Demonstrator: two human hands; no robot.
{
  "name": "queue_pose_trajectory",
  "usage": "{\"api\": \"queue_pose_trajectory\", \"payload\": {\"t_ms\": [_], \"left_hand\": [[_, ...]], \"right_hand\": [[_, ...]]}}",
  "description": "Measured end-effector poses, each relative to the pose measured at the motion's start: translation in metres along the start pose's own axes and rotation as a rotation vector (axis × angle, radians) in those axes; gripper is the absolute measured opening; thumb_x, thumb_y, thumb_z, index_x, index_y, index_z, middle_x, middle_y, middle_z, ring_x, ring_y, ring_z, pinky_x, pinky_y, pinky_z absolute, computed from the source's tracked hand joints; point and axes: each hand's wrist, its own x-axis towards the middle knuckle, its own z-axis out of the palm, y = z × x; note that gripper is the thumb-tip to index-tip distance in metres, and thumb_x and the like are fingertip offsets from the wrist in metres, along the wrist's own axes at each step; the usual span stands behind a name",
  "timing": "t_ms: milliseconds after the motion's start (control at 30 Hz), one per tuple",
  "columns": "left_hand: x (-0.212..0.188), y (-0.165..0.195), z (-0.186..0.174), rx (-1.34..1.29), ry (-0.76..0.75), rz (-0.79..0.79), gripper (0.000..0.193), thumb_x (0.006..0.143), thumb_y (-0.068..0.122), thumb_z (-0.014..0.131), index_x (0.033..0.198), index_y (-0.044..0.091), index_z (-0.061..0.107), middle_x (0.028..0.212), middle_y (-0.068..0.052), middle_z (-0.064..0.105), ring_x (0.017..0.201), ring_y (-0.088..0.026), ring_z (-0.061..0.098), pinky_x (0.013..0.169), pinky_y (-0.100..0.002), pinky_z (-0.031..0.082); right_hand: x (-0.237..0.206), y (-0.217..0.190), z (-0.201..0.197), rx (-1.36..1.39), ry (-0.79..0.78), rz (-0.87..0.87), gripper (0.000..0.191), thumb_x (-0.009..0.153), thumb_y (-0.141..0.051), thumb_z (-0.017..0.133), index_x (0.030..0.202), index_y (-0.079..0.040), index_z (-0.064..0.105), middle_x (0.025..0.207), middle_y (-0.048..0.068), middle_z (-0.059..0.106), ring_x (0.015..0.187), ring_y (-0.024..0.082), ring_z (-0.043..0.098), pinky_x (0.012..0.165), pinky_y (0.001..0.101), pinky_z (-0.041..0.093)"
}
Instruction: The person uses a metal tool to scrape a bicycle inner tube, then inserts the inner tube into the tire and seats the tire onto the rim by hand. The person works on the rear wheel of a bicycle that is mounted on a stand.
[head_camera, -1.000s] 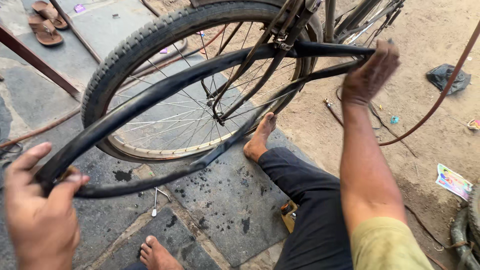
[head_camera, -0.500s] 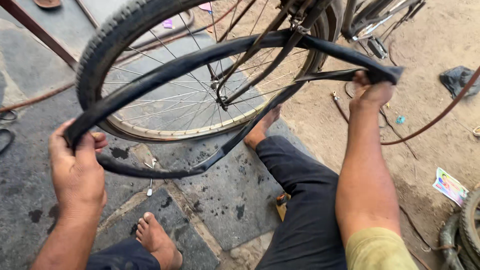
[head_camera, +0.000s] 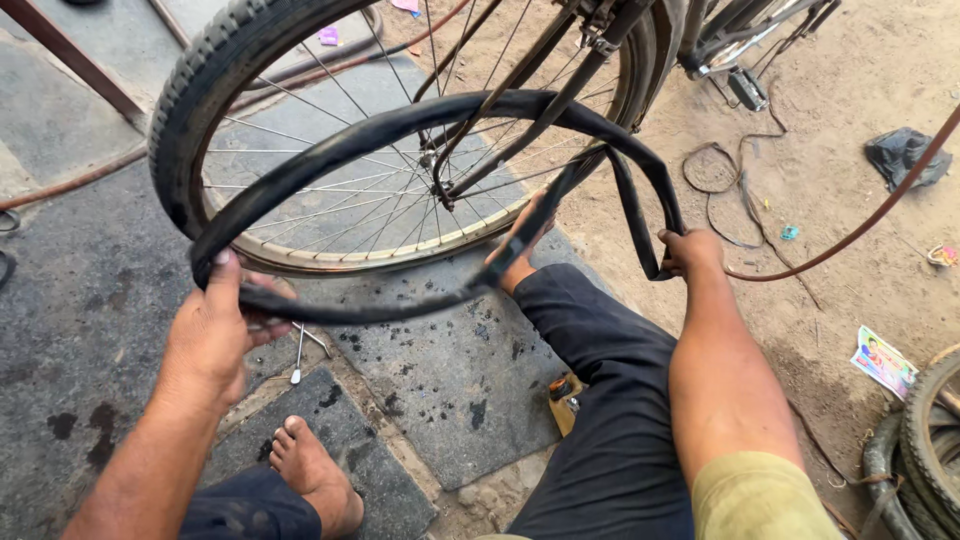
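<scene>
A black rubber inner tube (head_camera: 400, 125), limp and deflated, hangs stretched in a long loop in front of the person, held up between both hands just in front of a bicycle wheel (head_camera: 200, 80). The left hand (head_camera: 215, 335) is clenched round the tube's left end, thumb over the top, fingers wrapped beneath. The right hand (head_camera: 690, 250) is closed round the right end, where the rubber folds sharply down.

Directly behind the tube stands the wheel with its treaded tyre, shiny rim and spokes; the bicycle's dark frame stays (head_camera: 520, 90) cross the loop's upper part, and a pedal (head_camera: 748, 90) shows further right. The person's right leg in dark trousers (head_camera: 600, 380) stretches under the tube, its bare foot (head_camera: 515, 265) partly hidden behind the lower strand. The left bare foot (head_camera: 310, 470) rests on a stone slab (head_camera: 450, 380) spotted with dark stains. A small metal tool (head_camera: 298, 355) lies on the slabs just beside the left hand. A reddish hose (head_camera: 850, 235) curves across the sandy ground at right, near a black rag (head_camera: 905, 155), a printed paper scrap (head_camera: 882, 362) and old tyres (head_camera: 925, 440) at the edge.
</scene>
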Motion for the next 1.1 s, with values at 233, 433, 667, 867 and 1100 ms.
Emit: {"api": "queue_pose_trajectory", "payload": {"t_ms": [233,433,667,867,1100], "left_hand": [[-0.011,-0.002,-0.007,0.273,-0.075,-0.233,0.070,0.101,0.063,0.046,0.095,-0.003,0.069,0.079,-0.017,0.070,0.060,-0.025,0.066,0.055,-0.040,0.056],[-0.028,0.008,-0.003,0.321,-0.217,-0.299,0.072,0.097,0.066,0.045,0.094,-0.001,0.072,0.074,-0.018,0.071,0.061,-0.025,0.066,0.055,-0.037,0.052],[-0.028,0.022,0.000,0.057,-0.179,-0.233,0.064,0.097,0.062,0.043,0.103,0.003,0.067,0.088,-0.021,0.074,0.071,-0.026,0.071,0.061,-0.039,0.057],[-0.016,-0.029,0.041,-0.021,-0.218,-0.257,0.048,0.095,0.044,0.058,0.118,0.003,0.064,0.111,-0.018,0.078,0.095,-0.028,0.078,0.076,-0.038,0.059],[-0.097,-0.069,0.132,-0.098,-0.798,-0.275,0.051,0.092,0.041,0.064,0.127,0.005,0.069,0.112,-0.010,0.077,0.090,-0.018,0.077,0.073,-0.031,0.059]], "right_hand": [[-0.031,-0.069,0.010,-0.605,0.033,-0.315,0.043,0.093,-0.034,0.071,0.101,0.008,0.071,0.093,0.027,0.072,0.083,0.040,0.072,0.072,0.0480,0.059],[-0.178,-0.140,0.090,-0.147,-0.308,-1.107,0.034,0.080,-0.005,0.071,0.113,-0.007,0.076,0.105,0.017,0.073,0.099,0.033,0.070,0.085,0.0415,0.056],[-0.322,-0.127,0.170,-0.644,-0.933,-1.262,0.085,0.073,-0.047,0.084,0.146,-0.017,0.051,0.119,0.013,0.071,0.114,0.033,0.063,0.102,0.0506,0.047],[-0.232,-0.127,0.072,-0.860,-0.777,-1.057,0.032,0.081,-0.026,0.076,0.110,-0.015,0.071,0.100,0.014,0.074,0.097,0.035,0.070,0.083,0.0498,0.052],[-0.210,-0.049,-0.124,-1.117,-0.414,-0.860,0.043,0.072,-0.031,0.088,0.112,-0.024,0.075,0.103,0.004,0.071,0.107,0.025,0.065,0.099,0.0411,0.051]]}}
